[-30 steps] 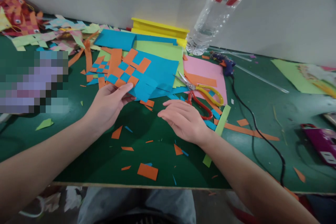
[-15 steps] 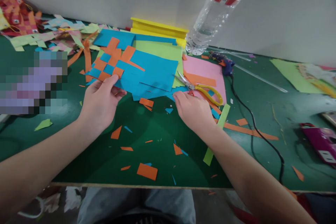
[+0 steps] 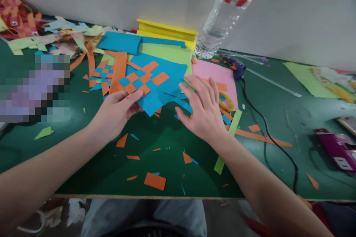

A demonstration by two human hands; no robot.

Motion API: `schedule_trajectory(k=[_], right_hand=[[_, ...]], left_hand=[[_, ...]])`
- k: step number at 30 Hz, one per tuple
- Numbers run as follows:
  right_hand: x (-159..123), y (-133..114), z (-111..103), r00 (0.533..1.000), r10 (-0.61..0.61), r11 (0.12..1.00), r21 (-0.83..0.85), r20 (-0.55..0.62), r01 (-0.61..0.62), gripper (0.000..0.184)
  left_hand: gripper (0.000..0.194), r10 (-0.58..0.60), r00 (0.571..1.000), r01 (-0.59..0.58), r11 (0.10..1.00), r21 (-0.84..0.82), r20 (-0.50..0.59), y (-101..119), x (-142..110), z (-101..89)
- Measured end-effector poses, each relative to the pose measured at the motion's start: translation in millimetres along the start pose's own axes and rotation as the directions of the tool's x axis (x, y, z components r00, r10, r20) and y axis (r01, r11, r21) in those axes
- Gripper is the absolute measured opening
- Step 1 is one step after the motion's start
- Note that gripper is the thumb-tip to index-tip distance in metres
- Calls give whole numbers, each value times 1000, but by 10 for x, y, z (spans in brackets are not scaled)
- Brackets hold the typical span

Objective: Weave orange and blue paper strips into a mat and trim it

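My left hand (image 3: 115, 113) pinches the near edge of a woven paper piece (image 3: 145, 78), a checkerboard of orange and blue with loose tab ends, held tilted above the paper pile. My right hand (image 3: 203, 109) is raised beside it, fingers spread and nothing in them. Past that hand the yellow handle of the scissors (image 3: 232, 103) shows; their blades are mostly hidden behind the fingers. Left of the held piece, a wide orange strip (image 3: 119, 68) and a second woven orange-and-blue piece (image 3: 103, 71) come into sight.
Blue sheets (image 3: 172, 66), green paper and a pink sheet (image 3: 214, 68) lie at the back. A glue gun (image 3: 235, 66) trails a black cable. A water bottle (image 3: 219, 22) stands by the wall. Paper scraps (image 3: 155, 181) dot the green table (image 3: 172, 137). A purple power socket (image 3: 335, 150) sits right.
My left hand has moved right with the woven piece and turned it, uncovering the second woven piece. My right hand has lifted and spread its fingers, covering more of the scissors.
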State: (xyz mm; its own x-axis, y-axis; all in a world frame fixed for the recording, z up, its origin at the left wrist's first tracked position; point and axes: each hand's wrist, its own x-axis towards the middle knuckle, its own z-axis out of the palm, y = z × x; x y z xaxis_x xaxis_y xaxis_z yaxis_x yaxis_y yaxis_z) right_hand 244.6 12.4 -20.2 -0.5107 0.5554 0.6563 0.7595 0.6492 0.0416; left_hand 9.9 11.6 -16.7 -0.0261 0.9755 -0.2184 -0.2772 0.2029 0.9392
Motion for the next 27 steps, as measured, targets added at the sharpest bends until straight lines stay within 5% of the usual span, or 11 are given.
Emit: schedule_trajectory(k=[9, 27], right_hand=[[-3, -85, -40, 966, -256, 958, 122, -43, 260, 28], [7, -145, -40, 963, -251, 952, 154, -100, 264, 9]], left_hand=[[33, -132, 940, 53, 967, 250, 314, -78, -96, -3], [35, -34, 930, -150, 873, 463, 367, -55, -123, 0]])
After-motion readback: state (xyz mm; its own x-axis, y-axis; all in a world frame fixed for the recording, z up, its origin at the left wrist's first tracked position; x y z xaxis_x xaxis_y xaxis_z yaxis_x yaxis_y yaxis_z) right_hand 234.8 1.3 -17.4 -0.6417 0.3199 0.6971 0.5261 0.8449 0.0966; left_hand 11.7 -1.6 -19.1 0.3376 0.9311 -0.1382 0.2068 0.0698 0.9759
